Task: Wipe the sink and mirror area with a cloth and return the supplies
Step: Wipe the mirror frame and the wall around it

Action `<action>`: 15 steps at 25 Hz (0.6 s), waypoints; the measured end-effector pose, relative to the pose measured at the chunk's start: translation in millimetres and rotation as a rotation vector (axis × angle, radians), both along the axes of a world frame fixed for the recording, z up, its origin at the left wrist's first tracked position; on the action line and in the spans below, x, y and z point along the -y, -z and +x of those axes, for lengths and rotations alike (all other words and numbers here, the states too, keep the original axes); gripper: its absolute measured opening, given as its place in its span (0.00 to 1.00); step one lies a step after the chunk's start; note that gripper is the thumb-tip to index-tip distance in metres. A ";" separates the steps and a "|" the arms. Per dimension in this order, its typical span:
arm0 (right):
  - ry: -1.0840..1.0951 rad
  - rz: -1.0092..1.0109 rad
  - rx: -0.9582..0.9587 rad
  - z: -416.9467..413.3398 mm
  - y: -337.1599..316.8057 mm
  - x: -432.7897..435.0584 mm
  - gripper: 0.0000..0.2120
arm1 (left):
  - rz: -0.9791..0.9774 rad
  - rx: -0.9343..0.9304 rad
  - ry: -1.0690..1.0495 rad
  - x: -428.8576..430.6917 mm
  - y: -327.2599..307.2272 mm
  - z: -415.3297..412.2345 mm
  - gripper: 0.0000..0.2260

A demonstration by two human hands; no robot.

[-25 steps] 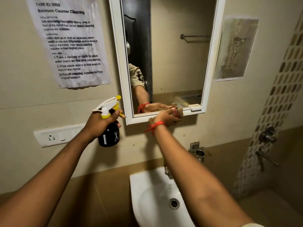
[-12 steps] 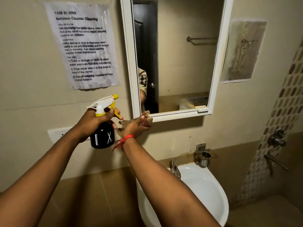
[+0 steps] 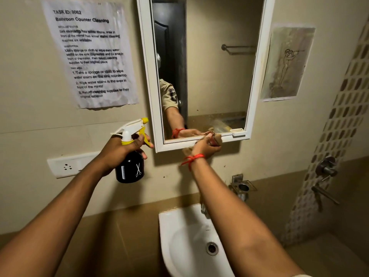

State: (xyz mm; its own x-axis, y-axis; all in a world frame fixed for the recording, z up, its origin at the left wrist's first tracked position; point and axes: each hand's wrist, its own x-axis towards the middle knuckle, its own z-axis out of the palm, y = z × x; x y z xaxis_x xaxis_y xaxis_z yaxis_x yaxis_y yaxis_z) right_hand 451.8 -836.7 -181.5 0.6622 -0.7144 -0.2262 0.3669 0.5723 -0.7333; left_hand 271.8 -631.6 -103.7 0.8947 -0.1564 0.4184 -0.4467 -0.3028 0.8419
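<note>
The sink [image 3: 179,242] is sitting low beneath both arms. The left hand [image 3: 119,150] is wrapping its grip tight around a spray bottle [image 3: 130,166] beside the mirror [image 3: 209,76]; the right hand [image 3: 205,148] is pinching a bunched cloth [image 3: 216,139] against the mirror's bottom frame.

Above the left hand [image 3: 117,150], a crumpled white paper notice [image 3: 89,54] reads "TASK ID: 3062" and "Bathroom Counter Cleaning". That hand's black spray bottle [image 3: 129,168] bears white scissors and comb signs.
</note>
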 end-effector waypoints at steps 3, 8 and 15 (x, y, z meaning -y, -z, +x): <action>-0.098 0.027 0.000 20.2 15.1 57.5 0.26 | -0.022 0.002 0.010 19.3 5.0 7.2 0.14; -0.142 -0.291 0.002 19.3 49.0 112.9 0.24 | -0.021 -0.008 0.069 79.9 6.2 30.0 0.18; -0.082 -0.776 0.157 42.5 30.1 251.7 0.29 | -0.077 -0.011 0.116 184.5 7.8 81.1 0.23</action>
State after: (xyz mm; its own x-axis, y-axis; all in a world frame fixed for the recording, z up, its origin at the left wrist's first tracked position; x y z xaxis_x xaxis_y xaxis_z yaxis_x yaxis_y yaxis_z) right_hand 494.3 -1088.4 -211.6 0.7024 -0.5770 0.4168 0.4781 -0.0514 -0.8768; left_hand 352.9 -816.1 -111.5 0.8769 -0.2270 0.4236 -0.4657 -0.1840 0.8656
